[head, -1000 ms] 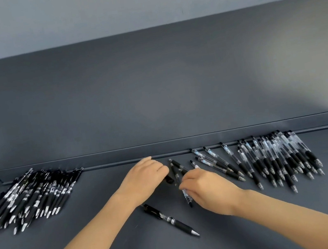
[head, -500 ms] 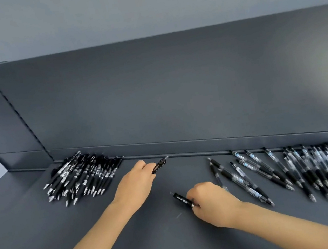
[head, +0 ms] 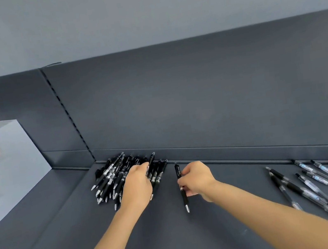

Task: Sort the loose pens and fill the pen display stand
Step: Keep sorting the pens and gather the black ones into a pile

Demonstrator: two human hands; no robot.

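Gripping a loose pen (head: 151, 161) over the pen pile (head: 109, 178) is the left hand (head: 137, 184); the right hand (head: 198, 178) pinches a second pen (head: 184, 199) nearby.

No text can be read with certainty. The black pen (head: 184, 198) pinched in the right hand (head: 197, 178) carries small pale print on its upper barrel, but the letters are too small to make out. The pale marks on the other pen (head: 152, 160) gripped by the left hand (head: 137, 183), on the pile of pens (head: 107, 179) under it and on the loose pens (head: 320, 183) at the right are blurred as well.
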